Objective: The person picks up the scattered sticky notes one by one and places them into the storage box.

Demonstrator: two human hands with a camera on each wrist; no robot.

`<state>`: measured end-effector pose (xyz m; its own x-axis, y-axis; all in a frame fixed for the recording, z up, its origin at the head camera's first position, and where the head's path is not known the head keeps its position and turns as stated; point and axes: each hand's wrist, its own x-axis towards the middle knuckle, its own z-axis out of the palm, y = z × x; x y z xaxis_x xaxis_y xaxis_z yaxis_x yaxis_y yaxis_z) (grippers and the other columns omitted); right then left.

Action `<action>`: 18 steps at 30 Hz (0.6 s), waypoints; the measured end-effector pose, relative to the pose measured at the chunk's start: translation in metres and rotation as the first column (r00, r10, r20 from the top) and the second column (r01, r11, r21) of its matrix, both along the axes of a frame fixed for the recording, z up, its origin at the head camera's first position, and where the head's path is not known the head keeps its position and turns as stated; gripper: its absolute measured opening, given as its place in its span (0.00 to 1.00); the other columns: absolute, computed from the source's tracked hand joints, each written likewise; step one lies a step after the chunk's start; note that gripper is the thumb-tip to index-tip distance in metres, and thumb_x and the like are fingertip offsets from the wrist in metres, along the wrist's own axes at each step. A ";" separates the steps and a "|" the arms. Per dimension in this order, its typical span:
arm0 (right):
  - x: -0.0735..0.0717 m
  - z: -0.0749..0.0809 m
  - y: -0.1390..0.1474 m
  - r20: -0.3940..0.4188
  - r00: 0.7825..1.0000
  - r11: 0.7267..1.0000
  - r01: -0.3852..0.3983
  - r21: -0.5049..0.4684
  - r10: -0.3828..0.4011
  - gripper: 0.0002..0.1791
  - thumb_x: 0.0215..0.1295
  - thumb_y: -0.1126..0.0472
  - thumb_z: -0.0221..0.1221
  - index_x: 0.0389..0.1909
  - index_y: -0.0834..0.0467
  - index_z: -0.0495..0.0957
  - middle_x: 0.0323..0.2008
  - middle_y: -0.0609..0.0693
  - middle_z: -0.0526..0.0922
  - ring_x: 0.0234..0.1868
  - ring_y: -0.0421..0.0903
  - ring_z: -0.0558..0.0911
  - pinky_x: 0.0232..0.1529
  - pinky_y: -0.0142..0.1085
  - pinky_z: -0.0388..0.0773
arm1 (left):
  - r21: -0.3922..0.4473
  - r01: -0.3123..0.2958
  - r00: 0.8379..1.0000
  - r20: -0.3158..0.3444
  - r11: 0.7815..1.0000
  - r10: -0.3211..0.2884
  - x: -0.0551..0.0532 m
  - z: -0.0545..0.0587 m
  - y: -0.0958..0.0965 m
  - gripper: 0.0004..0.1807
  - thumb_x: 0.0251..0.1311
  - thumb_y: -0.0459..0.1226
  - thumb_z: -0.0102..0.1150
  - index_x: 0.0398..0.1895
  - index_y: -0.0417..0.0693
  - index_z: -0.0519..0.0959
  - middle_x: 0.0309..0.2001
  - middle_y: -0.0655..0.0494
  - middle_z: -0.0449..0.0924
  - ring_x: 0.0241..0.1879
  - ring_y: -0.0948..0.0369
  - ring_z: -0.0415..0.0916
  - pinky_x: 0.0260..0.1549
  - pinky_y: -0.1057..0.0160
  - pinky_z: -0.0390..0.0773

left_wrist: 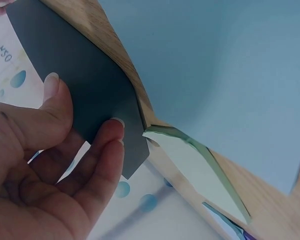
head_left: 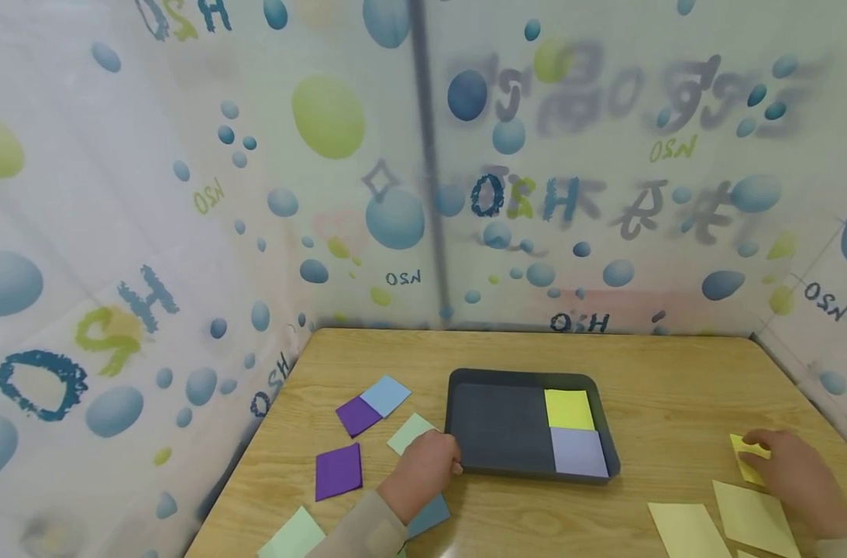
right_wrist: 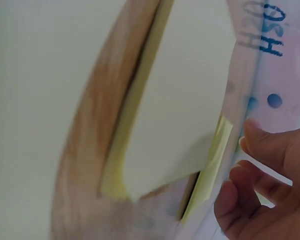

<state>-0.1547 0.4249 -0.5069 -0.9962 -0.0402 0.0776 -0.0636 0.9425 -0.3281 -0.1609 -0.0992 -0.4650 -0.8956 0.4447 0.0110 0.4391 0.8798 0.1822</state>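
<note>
A dark grey tray [head_left: 500,426] lies on the table, with a bright yellow sticky-note pad [head_left: 569,409] above a lavender pad [head_left: 580,451] along its right side. My left hand [head_left: 423,469] grips the tray's near left corner; in the left wrist view its thumb and fingers lie at the tray's wall [left_wrist: 97,85]. At the far right, my right hand [head_left: 800,477] hovers around a small yellow pad [head_left: 747,465], thumb and fingertips apart. In the right wrist view that pad [right_wrist: 207,172] stands just beside the fingertips.
Left of the tray lie purple pads [head_left: 339,471] [head_left: 359,417], a light blue pad [head_left: 386,397], pale green pads [head_left: 411,431] [head_left: 294,535] and a blue pad [head_left: 430,515]. Pale yellow pads [head_left: 754,515] [head_left: 688,531] lie near the right hand. A patterned curtain [head_left: 604,155] surrounds the table.
</note>
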 end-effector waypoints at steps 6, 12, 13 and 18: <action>0.000 -0.007 0.013 -0.029 0.999 1.000 0.014 0.020 -0.014 0.23 0.60 0.60 0.69 0.43 0.77 0.76 0.41 0.81 0.76 0.42 0.79 0.75 0.38 0.64 0.75 | -0.007 0.005 1.000 0.007 1.000 -0.004 -0.001 -0.001 0.000 0.04 0.56 0.39 0.72 0.27 0.50 0.89 0.29 0.61 0.88 0.31 0.65 0.83 0.30 0.70 0.82; -0.003 -0.013 0.022 0.020 1.000 1.000 0.007 0.017 -0.007 0.33 0.63 0.50 0.69 0.47 0.78 0.74 0.44 0.83 0.75 0.45 0.80 0.72 0.42 0.69 0.73 | -0.003 0.000 1.000 0.001 1.000 0.000 0.000 -0.002 0.000 0.04 0.55 0.39 0.73 0.27 0.51 0.90 0.29 0.61 0.88 0.30 0.66 0.83 0.29 0.70 0.81; -0.003 -0.013 0.023 0.028 1.000 1.000 0.008 0.017 -0.008 0.34 0.63 0.48 0.68 0.48 0.79 0.74 0.45 0.83 0.75 0.45 0.80 0.72 0.43 0.70 0.73 | -0.001 -0.002 1.000 0.001 1.000 0.002 0.000 -0.002 0.000 0.04 0.55 0.39 0.73 0.27 0.51 0.90 0.29 0.61 0.88 0.30 0.66 0.83 0.29 0.70 0.81; -0.005 -0.016 0.028 0.062 0.998 1.000 0.022 -0.002 -0.022 0.37 0.65 0.46 0.66 0.50 0.78 0.72 0.47 0.85 0.72 0.47 0.80 0.68 0.45 0.72 0.70 | 0.009 -0.012 1.000 0.004 1.000 0.012 0.000 -0.002 0.000 0.03 0.55 0.39 0.73 0.27 0.51 0.90 0.29 0.61 0.89 0.30 0.66 0.84 0.28 0.71 0.81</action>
<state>-0.1599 0.4528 -0.5232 -0.9997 -0.0182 0.0156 -0.0224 0.9424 -0.3337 -0.1609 -0.0996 -0.4675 -0.9008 0.4341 0.0118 0.4281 0.8832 0.1917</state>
